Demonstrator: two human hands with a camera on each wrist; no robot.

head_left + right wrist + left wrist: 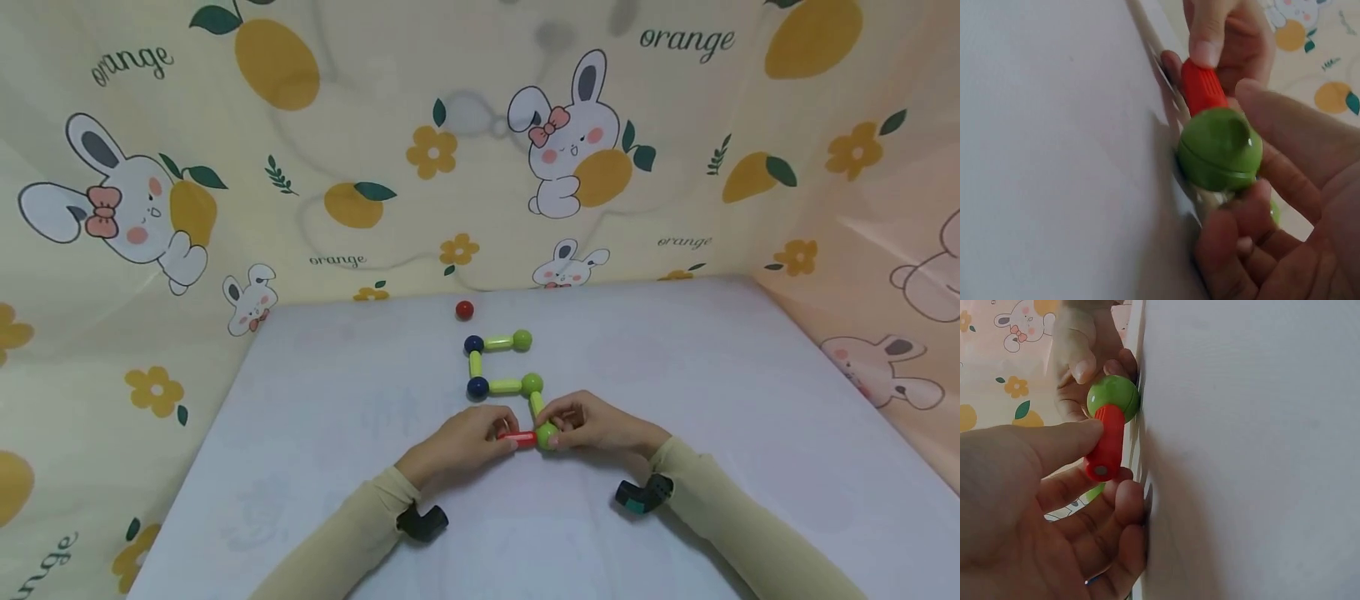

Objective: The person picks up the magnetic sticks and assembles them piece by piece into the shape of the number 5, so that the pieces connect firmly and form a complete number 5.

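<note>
My left hand (467,440) pinches a short red rod (519,439) between thumb and fingers. The rod's far end meets a green ball (547,436), and its near end, with a grey disc, faces the left wrist camera. My right hand (606,427) holds that green ball (1217,150), thumb on one side and fingers on the other. From this ball a yellow-green rod (536,405) runs back to another green ball (532,383). The line continues in a zigzag through two dark blue balls (477,387) and more yellow-green rods (497,342) to a green ball (522,339).
A loose red ball (464,310) lies behind the zigzag, near the back of the white table (315,400). A patterned cloth (480,200) with rabbits and oranges hangs behind the table and along its sides. Dark devices (422,523) are strapped to both wrists.
</note>
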